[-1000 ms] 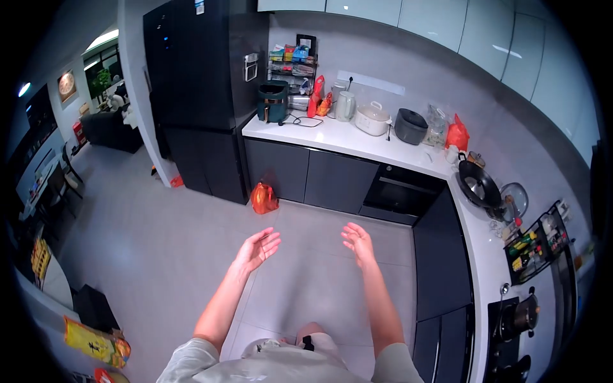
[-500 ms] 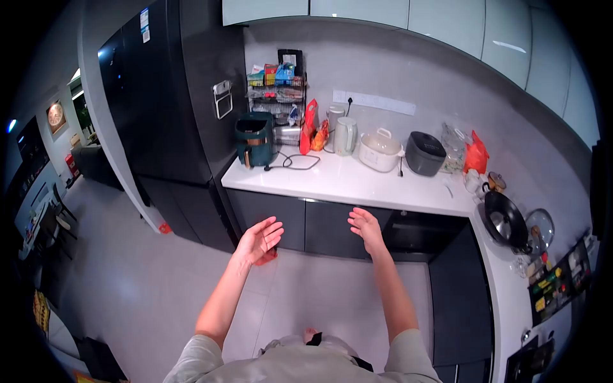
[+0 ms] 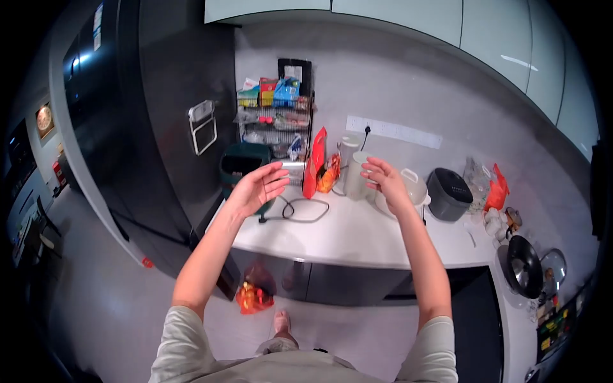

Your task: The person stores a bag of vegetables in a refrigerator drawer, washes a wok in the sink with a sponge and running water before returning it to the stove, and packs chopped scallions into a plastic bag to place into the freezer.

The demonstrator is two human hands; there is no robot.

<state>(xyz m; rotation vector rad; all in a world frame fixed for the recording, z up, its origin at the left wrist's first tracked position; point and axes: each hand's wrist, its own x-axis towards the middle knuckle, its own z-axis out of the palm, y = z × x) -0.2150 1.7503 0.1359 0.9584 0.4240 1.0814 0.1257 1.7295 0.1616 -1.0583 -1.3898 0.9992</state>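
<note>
My left hand [image 3: 258, 189] is raised in front of the counter, fingers spread and palm turned inward, holding nothing. Behind it stands a dark green air fryer [image 3: 245, 153], partly covered by the hand. A grey power cord [image 3: 313, 220] lies looped on the white counter [image 3: 357, 239]. My right hand [image 3: 388, 182] is also open and empty, its fingers overlapping a pale kettle [image 3: 359, 185] in view. Behind its wrist is a cream cooking pot [image 3: 415, 186], partly hidden. Between my hands stand a red packet [image 3: 314, 167] and an orange bag [image 3: 329, 174].
A wire rack [image 3: 276, 121] of packaged goods stands beside the dark fridge [image 3: 185, 70]. To the right are a dark rice cooker [image 3: 449, 195], a red bag [image 3: 497, 188] and a black wok [image 3: 522, 268]. An orange-red plastic bag [image 3: 254, 297] sits low by the cabinets.
The view has moved closer to the counter. Both hands now appear higher, in front of the countertop appliances, still open and empty. A foot and the low plastic bag show more clearly.
</note>
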